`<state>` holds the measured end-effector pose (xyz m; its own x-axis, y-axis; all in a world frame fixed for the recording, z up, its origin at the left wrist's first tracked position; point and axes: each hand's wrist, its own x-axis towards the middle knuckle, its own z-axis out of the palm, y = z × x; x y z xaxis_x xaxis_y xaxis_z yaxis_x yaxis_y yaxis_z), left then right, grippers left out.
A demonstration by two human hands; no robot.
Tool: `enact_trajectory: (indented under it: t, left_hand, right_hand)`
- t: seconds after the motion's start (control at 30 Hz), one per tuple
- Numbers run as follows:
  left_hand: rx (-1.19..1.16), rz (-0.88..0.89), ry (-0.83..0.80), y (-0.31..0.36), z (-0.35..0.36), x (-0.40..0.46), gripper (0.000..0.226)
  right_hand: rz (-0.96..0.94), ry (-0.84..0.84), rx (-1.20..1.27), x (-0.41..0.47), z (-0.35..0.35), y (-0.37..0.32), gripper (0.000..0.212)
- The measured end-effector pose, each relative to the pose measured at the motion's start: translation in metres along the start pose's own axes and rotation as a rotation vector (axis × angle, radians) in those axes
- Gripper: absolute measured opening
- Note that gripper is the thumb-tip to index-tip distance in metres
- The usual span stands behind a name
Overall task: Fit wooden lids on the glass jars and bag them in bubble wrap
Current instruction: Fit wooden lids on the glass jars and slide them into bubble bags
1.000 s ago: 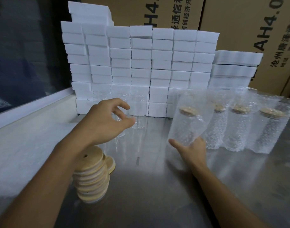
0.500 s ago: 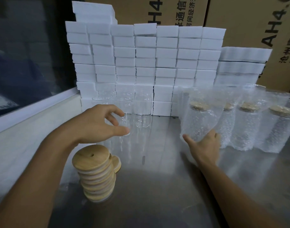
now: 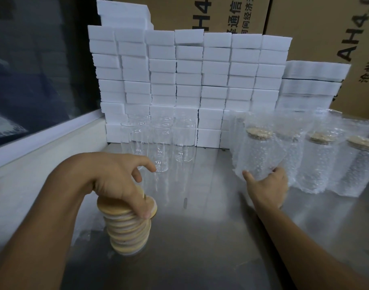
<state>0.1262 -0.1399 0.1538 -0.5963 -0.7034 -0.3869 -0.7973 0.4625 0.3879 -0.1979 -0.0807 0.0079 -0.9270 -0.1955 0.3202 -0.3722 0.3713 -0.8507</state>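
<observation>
Steel worktop (image 3: 200,248) is backed by stacked white foam blocks (image 3: 187,80) and cardboard cartons (image 3: 317,28). Empty glass jars (image 3: 160,143) are grouped at frame centre. Stack of wooden lids (image 3: 127,229) sits lower left, top lid gripped by left hand (image 3: 118,178), thumb on its edge. Bagged jar (image 3: 257,151) is held at its base by right hand (image 3: 267,187), beside three wrapped jars (image 3: 319,160) at right
</observation>
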Motion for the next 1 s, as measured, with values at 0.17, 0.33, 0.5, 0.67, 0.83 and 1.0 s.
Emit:
enact_trajectory:
  t: [0.17, 0.33, 0.5, 0.67, 0.83, 1.0]
  left_hand:
    - [0.008, 0.008, 0.011, -0.001, -0.001, 0.003, 0.085]
    - [-0.119, 0.049, 0.135, -0.007, -0.003, 0.010, 0.075]
    - [-0.263, 0.012, 0.500, -0.021, -0.006, 0.023, 0.067]
    - [-0.497, 0.039, 0.747, -0.028, -0.006, 0.031, 0.039]
    - [-0.679, -0.038, 0.862, -0.045, 0.000, 0.042, 0.026]
    - [-0.787, -0.033, 0.907, -0.055, 0.000, 0.049, 0.021]
  right_hand:
    - [0.037, 0.102, 0.136, -0.007, -0.004, 0.002, 0.059]
    - [-0.051, -0.060, 0.127, -0.020, 0.001, 0.002, 0.017]
    - [-0.354, -0.397, 0.048, -0.052, 0.018, -0.018, 0.023]
    - [-0.428, -0.626, 0.096, -0.084, 0.054, -0.047, 0.033]
    - [-0.312, -0.636, 0.268, -0.100, 0.098, -0.077, 0.083]
    - [-0.291, -0.671, 0.260, -0.095, 0.134, -0.093, 0.098]
